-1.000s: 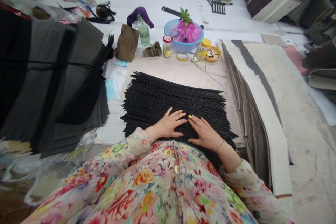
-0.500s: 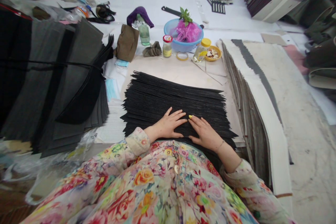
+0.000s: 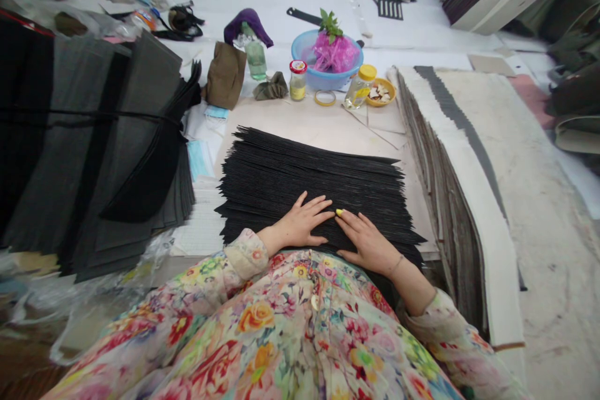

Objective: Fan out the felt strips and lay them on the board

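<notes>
A wide row of overlapping black strips (image 3: 309, 175) is fanned out on a pale board (image 3: 290, 119) in front of me. My left hand (image 3: 302, 223) lies on its near part with fingers spread. Beside it, my right hand (image 3: 368, 242) rests flat on the same strips, its fingers stretched out toward the left. A yellow cover (image 3: 339, 212) sits on one fingertip of the right hand. The fingertips of the two hands almost meet. The near edge of the strips is hidden by my floral shirt (image 3: 281, 325).
Bundled grey and black pieces (image 3: 112, 137) stand at left. Along the right runs a tall stack of pale sheets (image 3: 473, 212). Behind the strips are a red-lidded jar (image 3: 298, 82), a tape roll (image 3: 325, 98), a yellow-lidded jar (image 3: 360, 87) and a blue basin (image 3: 304, 53).
My right hand has shifted very slightly down on the strips, while the left hand stays in place. The view has tilted a little.
</notes>
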### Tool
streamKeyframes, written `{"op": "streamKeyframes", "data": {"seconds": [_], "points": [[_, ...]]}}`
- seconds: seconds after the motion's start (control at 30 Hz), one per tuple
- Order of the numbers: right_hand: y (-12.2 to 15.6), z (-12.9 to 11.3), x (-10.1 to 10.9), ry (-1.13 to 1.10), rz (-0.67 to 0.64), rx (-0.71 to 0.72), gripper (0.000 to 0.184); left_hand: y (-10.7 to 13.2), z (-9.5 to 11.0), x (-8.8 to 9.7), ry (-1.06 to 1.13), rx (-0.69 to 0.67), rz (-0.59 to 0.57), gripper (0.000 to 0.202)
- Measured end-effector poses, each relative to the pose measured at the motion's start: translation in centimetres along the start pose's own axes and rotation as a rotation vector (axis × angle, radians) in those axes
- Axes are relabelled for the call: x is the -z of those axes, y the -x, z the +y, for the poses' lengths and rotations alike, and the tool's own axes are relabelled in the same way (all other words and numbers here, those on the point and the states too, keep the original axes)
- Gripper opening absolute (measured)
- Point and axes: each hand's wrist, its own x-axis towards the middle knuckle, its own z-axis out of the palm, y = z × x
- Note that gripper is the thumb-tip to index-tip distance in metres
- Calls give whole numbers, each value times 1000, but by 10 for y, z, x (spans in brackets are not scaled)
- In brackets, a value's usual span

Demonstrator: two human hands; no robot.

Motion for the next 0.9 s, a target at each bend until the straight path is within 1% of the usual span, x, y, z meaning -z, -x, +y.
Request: {"op": "streamKeyframes", "data": {"seconds": [0.13, 0.27, 0.47, 0.63, 0.8, 0.9], "points": [[-1, -1, 1, -1, 2, 10, 67, 0, 0, 1, 5, 2, -3, 63], [-3, -2, 1, -13, 14, -23, 61, 1, 0, 3, 4, -6, -13, 64], [-5, -2, 1, -28, 38, -45, 56, 8, 2, 2, -4, -35, -23, 69], [-8, 3, 3, -37, 77, -53, 55, 9, 4, -1, -32, 12, 12, 59], [-19, 14, 7, -15, 100, -65, 52, -1, -2, 2, -58, 24, 38, 53], [-18, 17, 13, -11, 101, -87, 51, -5, -5, 3, -62, 23, 40, 52]]}}
